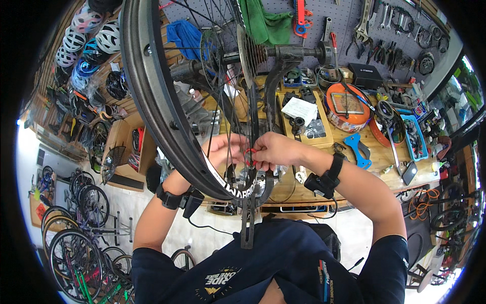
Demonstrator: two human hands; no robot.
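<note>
Right grip (277,149) snug on rounded red tool (249,152), left grip (221,148) half-open by metal spokes (231,121)

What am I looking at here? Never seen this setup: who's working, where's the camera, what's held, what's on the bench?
There's no robot, just a person's bare hands. The single picture comes from a fisheye camera on their head, looking down, so straight edges bend. Black devices are strapped to both wrists.

The bicycle wheel is mounted in a dark metal stand. The right hand pinches a small red tool at the spokes. The left hand is beside it; the spokes hide whether it grips anything.

Behind, the wooden bench carries white paper, a blue tool and more parts.
</note>
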